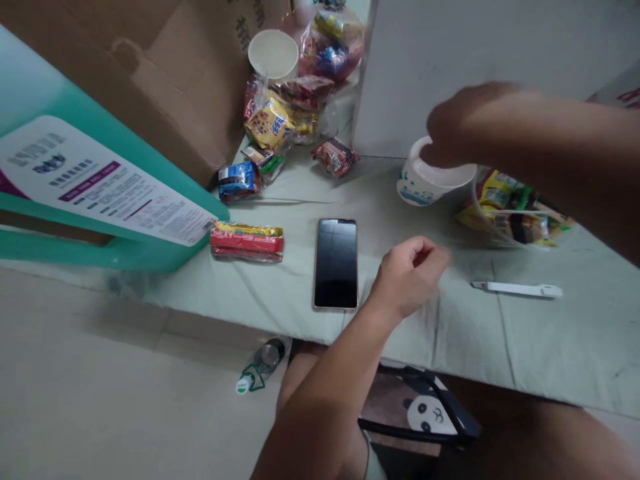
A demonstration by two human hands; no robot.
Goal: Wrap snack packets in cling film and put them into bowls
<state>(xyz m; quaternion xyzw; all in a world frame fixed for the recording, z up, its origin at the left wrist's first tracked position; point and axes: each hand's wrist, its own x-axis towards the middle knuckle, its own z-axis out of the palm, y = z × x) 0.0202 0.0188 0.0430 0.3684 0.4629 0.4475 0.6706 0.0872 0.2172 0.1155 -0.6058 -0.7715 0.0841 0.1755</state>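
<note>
My left hand (413,275) hovers over the table's front part, fingers curled and pressed together. Whatever may be in them is hidden. A black-screened phone (337,264) lies to the left of it. My right hand (467,123), smeared by motion, is over a white paper cup (425,183) with a blue-green print, and its fingertips reach the cup's opening. Its fingers cannot be made out. Under my right forearm stands a clear plastic tub (525,241) filled with wrapped snacks (500,190). A white utility knife (523,289) lies in front of the tub.
Red and yellow snack packs (247,241) lie beside a big green-liquid jug (125,180) at left. Further back are several wrapped snacks (270,123), another cup (273,55) and a cardboard box (185,73). A bottle (267,358) lies on the floor beyond the table edge.
</note>
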